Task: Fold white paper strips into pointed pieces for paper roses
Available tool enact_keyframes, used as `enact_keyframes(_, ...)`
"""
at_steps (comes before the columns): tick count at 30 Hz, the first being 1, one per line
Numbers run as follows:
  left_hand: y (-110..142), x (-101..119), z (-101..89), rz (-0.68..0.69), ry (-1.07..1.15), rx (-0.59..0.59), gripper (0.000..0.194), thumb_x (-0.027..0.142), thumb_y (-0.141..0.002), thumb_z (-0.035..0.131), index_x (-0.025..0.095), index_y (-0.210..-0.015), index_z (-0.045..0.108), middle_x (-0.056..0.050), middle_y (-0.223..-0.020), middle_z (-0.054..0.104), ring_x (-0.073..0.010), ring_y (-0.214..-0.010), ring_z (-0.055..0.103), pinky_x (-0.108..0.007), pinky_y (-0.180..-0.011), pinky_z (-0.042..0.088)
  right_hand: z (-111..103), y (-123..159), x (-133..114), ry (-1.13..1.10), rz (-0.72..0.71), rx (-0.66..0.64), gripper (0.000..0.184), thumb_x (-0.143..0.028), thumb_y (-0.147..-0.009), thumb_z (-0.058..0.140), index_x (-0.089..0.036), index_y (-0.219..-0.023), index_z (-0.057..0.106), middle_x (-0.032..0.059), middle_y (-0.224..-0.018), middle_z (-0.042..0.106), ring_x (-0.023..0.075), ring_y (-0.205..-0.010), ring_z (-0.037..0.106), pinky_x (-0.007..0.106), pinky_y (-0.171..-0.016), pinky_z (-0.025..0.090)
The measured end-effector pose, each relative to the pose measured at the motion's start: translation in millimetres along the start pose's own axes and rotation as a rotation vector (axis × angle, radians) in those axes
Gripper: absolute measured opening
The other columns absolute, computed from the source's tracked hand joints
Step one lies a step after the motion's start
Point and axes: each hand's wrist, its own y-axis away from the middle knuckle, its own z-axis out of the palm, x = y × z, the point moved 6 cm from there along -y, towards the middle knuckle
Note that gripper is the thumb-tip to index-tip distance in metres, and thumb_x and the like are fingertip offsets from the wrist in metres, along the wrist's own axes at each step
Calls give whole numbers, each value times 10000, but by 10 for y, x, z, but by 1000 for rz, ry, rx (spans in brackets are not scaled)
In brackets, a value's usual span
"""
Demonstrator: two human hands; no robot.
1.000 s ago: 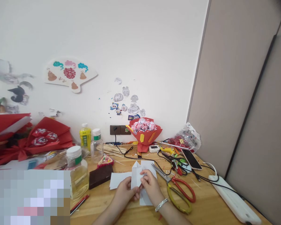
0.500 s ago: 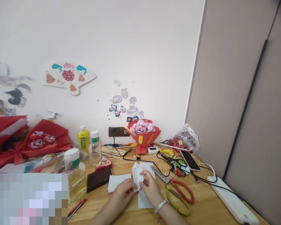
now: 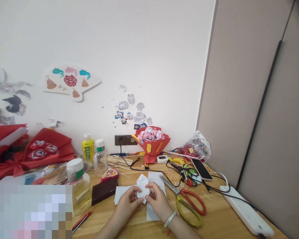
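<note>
- Right in the middle, the left hand (image 3: 129,199) has the left edge of a folded white paper (image 3: 143,188), thumb and fingers closed in a light pinch, the rest of the fingers curled.
- Over on the other edge, the right hand (image 3: 157,197) matches it: thumb and bent fingers pinching, a silvery bracelet (image 3: 170,219) on the wrist.
- And the folded paper itself, up between both hands above the near middle of the table (image 3: 129,227), shows its pointed top to the far side.
- Just beside the left hand, white sheets (image 3: 119,193) lie flat; another white sheet (image 3: 153,214) lies under the right hand, sticking out near and far.
- To the right, big scissors (image 3: 189,203), one handle red, one yellow, blades spread a little, tips beside that sheet!
- Left of the papers, a dark flat box (image 3: 104,192), a triangular piece with a red rim (image 3: 109,174) just beyond it, and a white-lidded jar (image 3: 75,171) farther left.
- Nearer on the left, a red pen (image 3: 81,221) lies slanted.
- Far side now: a red-wrapped bouquet (image 3: 153,143) stands against the wall, with thin sticks (image 3: 116,162) to its left.
- Out right, a phone (image 3: 201,169) and a white power strip (image 3: 246,210).
</note>
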Motion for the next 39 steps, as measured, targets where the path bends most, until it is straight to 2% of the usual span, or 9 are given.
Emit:
enact_keyframes(3,5,2,27,-23,96,23,309,372,-551,652,199,-710,450,92,-480,455,-110,-443,487,-215,-453,381,13,5,2,4,-7,3,298,-82,-627,463,-198,-900,490,-44,-619,423,112,-595,453,204,-536,373)
enact_keyframes(14,-23,-55,-1,-4,33,29,271,314,-568,646,189,-705,448,97,-467,466,-91,-398,481,-191,-405,356,32,12,1,14,-16,-24,292,-85,-636,463,-197,-905,479,-34,-649,452,116,-598,472,218,-547,383)
enact_keyframes(21,-23,-19,-51,14,-35,63,256,334,-578,635,188,-698,461,98,-427,458,-93,-361,461,-186,-366,345,104,42,-23,-11,-21,-99,321,-102,-655,472,-200,-959,447,-46,-631,446,111,-580,473,223,-551,385)
enact_keyframes(25,-30,-35,-50,10,-63,55,259,362,-584,623,187,-700,472,97,-385,448,-106,-346,468,-194,-358,347,118,33,20,-26,10,-92,364,-71,-625,478,-204,-962,439,-57,-608,430,106,-553,474,217,-530,375)
enact_keyframes(33,-27,-30,-10,8,-29,50,234,290,-588,611,178,-754,490,80,-463,499,-100,-379,484,-205,-401,370,114,46,34,-46,24,-105,351,-138,-636,523,-235,-964,444,-48,-617,473,134,-576,524,243,-542,402)
enact_keyframes(36,-10,-28,-15,-1,-41,75,186,273,-599,592,185,-726,491,87,-429,488,-109,-388,491,-204,-406,368,132,66,41,-79,41,-111,341,-167,-651,521,-241,-974,438,-53,-588,464,128,-533,519,232,-500,399)
enact_keyframes(39,-1,-21,-11,-3,-41,74,178,290,-607,587,188,-716,491,82,-418,497,-128,-415,517,-215,-427,380,185,82,64,-146,87,-175,341,-188,-687,476,-246,-1015,399,-69,-544,446,103,-425,473,207,-415,372)
